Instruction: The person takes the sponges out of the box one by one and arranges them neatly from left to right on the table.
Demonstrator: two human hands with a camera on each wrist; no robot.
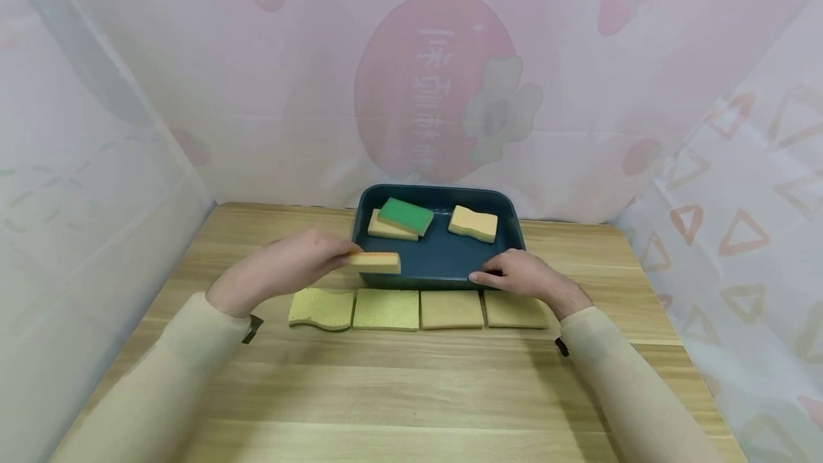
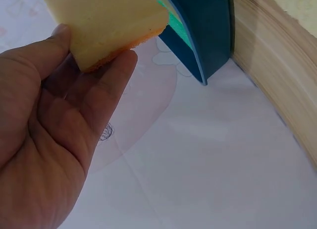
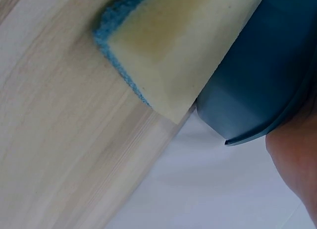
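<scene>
Two sleeved forearms enter from the near edge of the wooden table (image 1: 411, 391) in the head view. Left hand (image 1: 289, 266) pinches a yellow sponge with an orange underside (image 1: 376, 262) between thumb and fingertips, holding it level at the front left corner of the dark blue tray (image 1: 444, 263), above the tray's near rim; the left wrist view shows the same sponge (image 2: 106, 26) gripped at one end by the thumb and curled fingers (image 2: 111, 73), with the tray's corner (image 2: 203, 35) just beyond it. Right hand (image 1: 524, 277) rests on the near rim of the tray toward its right corner, fingertips bent over the edge; the right wrist view shows only part of this hand against the tray's rim (image 3: 257, 105). Inside the tray lie three sponges: a green-topped sponge (image 1: 406, 216) lying partly on a pale yellow sponge (image 1: 388, 228) at the back left, and a yellow sponge (image 1: 474, 223) at the back right, apart from the other two. Four sponges (image 1: 418, 309) lie in a row on the table just in front of the tray, edges touching or nearly so; the rightmost one (image 3: 183, 55) has a blue scouring layer underneath. Printed pink curtain (image 1: 437, 84) hangs behind and beside the table.
</scene>
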